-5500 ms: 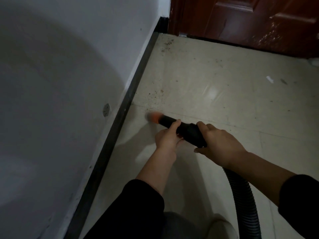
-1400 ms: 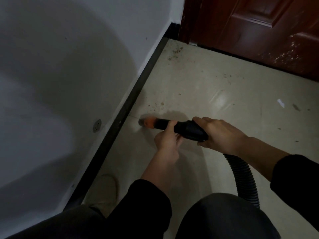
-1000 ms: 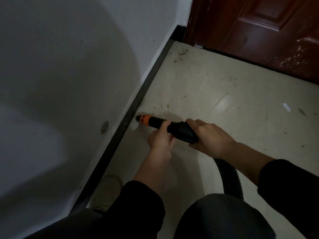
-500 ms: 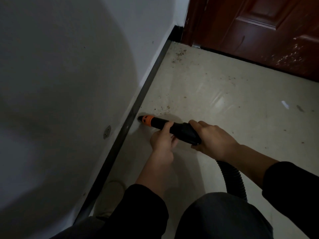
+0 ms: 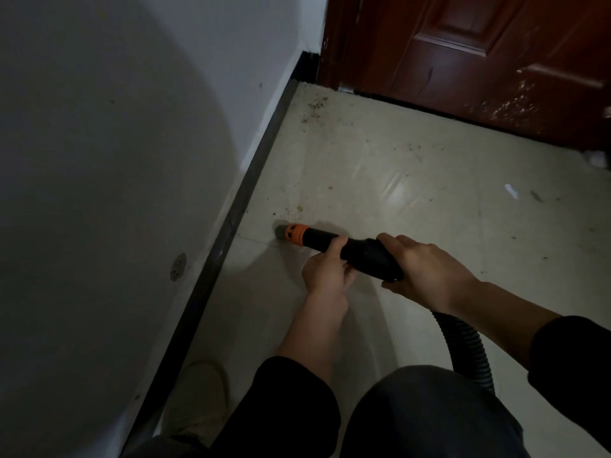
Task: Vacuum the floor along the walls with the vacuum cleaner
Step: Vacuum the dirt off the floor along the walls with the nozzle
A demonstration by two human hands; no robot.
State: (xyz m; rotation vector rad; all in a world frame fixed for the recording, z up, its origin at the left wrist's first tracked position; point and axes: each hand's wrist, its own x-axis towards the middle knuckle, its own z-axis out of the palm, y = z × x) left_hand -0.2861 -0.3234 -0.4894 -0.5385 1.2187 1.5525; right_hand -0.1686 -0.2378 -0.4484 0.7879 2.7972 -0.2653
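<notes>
on the floor (image 5: 413, 153) near the black skirting (image 5: 231, 219): vacuum nozzle (image 5: 319, 239) (orange collar), left grip (image 5: 325, 271) and right grip (image 5: 426, 272) both clamped round it. grit (image 5: 315, 107) ahead, by the door (image 5: 479, 61).

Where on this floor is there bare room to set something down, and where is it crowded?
Free: the tiles between nozzle, baseboard and door, though speckled with dirt; also the tiles right of the right hand. Crowded: around left hand, hose, knee and shoe.
</notes>
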